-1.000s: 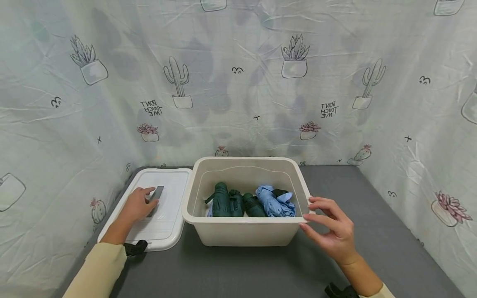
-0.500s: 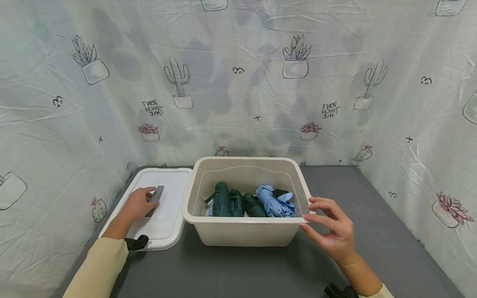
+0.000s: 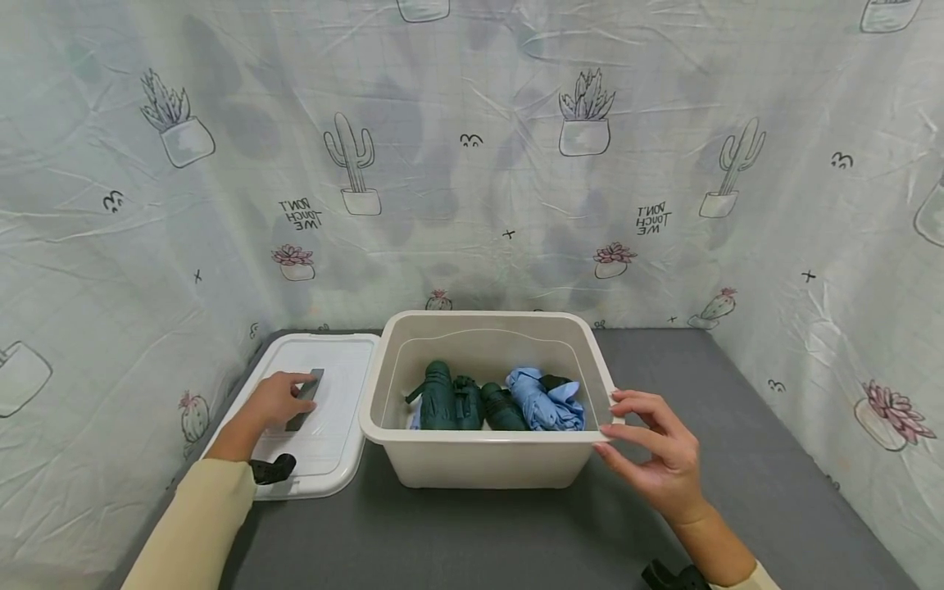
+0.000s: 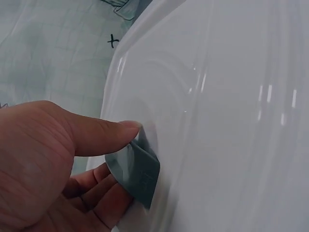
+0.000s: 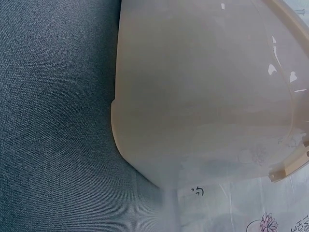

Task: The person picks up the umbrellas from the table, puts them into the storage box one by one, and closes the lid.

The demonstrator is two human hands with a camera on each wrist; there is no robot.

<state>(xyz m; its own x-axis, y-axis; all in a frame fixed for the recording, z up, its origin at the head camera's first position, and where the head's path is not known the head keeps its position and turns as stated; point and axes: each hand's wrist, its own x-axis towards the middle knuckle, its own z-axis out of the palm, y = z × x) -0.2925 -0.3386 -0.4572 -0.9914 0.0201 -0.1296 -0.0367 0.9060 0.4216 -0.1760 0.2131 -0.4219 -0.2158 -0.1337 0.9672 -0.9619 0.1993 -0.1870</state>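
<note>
At the left of the head view, my left hand is on the grey handle of a white plastic lid that lies flat. The left wrist view shows the thumb over this handle and the fingers curled beneath it. My right hand grips the front right corner of a beige storage bin, thumb under the rim; the right wrist view has only the bin's side. Dark green rolled bundles, apparently folded umbrellas, lie in the bin beside a crumpled blue one.
A grey cloth-covered table carries the bin and lid, and the lid's right edge meets the bin's left side. Patterned curtains with cactus drawings enclose the table at the back and both sides.
My left hand has shifted slightly on the lid's handle, its fingers reaching a little further over it. The right hand and the bin have stayed still.
</note>
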